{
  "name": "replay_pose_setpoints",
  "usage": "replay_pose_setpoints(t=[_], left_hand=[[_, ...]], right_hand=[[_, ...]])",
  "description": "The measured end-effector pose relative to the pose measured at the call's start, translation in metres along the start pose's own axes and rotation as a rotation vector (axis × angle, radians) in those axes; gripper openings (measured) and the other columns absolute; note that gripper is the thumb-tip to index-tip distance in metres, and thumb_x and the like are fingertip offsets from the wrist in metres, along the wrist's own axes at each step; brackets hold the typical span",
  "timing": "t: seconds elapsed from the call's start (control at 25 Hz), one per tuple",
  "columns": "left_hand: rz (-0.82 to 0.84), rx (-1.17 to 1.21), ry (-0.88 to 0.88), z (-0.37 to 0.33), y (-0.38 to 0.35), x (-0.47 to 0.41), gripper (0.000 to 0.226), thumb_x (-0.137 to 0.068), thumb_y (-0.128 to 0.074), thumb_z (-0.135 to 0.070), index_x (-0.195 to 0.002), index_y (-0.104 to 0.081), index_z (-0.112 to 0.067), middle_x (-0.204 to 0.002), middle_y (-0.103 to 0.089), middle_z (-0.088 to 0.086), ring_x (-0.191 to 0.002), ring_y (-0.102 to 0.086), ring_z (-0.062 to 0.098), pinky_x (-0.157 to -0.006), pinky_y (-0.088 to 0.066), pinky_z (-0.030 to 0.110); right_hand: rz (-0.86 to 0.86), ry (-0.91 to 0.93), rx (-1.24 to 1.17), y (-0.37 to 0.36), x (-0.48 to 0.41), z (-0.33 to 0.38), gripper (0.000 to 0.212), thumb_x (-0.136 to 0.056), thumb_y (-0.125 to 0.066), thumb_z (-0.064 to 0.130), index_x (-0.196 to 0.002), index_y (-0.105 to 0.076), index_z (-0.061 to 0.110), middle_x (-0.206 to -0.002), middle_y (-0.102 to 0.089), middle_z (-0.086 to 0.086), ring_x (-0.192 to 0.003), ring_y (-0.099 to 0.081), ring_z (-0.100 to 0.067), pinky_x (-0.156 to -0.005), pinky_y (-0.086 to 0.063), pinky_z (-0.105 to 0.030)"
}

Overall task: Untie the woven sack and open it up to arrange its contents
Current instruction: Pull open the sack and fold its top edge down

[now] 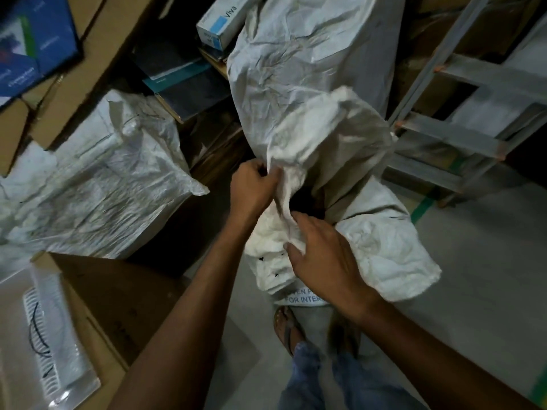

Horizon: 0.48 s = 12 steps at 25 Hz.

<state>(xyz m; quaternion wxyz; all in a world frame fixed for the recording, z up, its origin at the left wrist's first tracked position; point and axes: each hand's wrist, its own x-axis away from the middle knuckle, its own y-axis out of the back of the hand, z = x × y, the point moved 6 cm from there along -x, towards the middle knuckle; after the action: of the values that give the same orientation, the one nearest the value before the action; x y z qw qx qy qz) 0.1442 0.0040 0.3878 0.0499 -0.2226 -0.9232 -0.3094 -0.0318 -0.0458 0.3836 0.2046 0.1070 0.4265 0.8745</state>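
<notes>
A white woven sack (384,250) stands on the floor in front of me, its mouth partly open with a dark gap (307,202) showing inside. My left hand (254,184) grips a fold of the sack's rim at the left of the gap and holds it up. My right hand (319,255) lies on the near side of the rim, thumb and fingers pinching the white fabric. Blue printed letters show on the sack below my right wrist. The contents are hidden in the dark opening.
A taller white sack (310,54) leans behind. Another white sack (97,184) lies at the left among cardboard boxes (88,54). An open carton (112,300) stands near left. A metal ladder (461,119) stands at the right. My sandalled foot (287,327) is below the sack.
</notes>
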Motion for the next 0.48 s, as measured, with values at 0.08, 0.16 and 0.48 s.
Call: replay_pose_setpoints(t=[0.08,0.16,0.48], left_hand=[[-0.071,0.137,0.026,-0.009,0.004,0.002,0.035,-0.087,-0.065,-0.032,-0.07,-0.065,-0.002,-0.064,-0.067,0.014,-0.059,-0.067,0.028,-0.057,-0.054,0.04],[-0.125,0.201,0.052,-0.017,0.009,0.004,0.032,-0.089,-0.064,-0.027,-0.067,-0.064,-0.004,-0.056,-0.063,0.007,-0.046,-0.062,0.013,-0.047,-0.049,0.028],[-0.258,0.614,0.343,0.009,-0.016,0.036,0.012,-0.099,-0.05,-0.027,-0.103,-0.056,-0.018,-0.112,-0.067,0.012,-0.095,-0.071,0.026,-0.062,-0.063,0.035]], right_hand=[[0.053,-0.027,0.127,0.002,0.015,-0.017,0.057,-0.082,-0.076,0.02,-0.135,-0.056,0.013,-0.115,-0.069,-0.011,-0.102,-0.065,-0.03,-0.087,-0.052,-0.04],[0.066,-0.039,0.28,0.011,0.025,-0.038,0.052,-0.073,-0.077,0.015,-0.122,-0.059,0.012,-0.104,-0.068,-0.01,-0.095,-0.065,-0.032,-0.084,-0.05,-0.043],[0.184,-0.174,-0.062,0.032,0.041,-0.123,0.037,-0.085,-0.062,0.003,-0.11,-0.052,0.027,-0.103,-0.06,0.006,-0.099,-0.061,-0.02,-0.087,-0.053,-0.045]])
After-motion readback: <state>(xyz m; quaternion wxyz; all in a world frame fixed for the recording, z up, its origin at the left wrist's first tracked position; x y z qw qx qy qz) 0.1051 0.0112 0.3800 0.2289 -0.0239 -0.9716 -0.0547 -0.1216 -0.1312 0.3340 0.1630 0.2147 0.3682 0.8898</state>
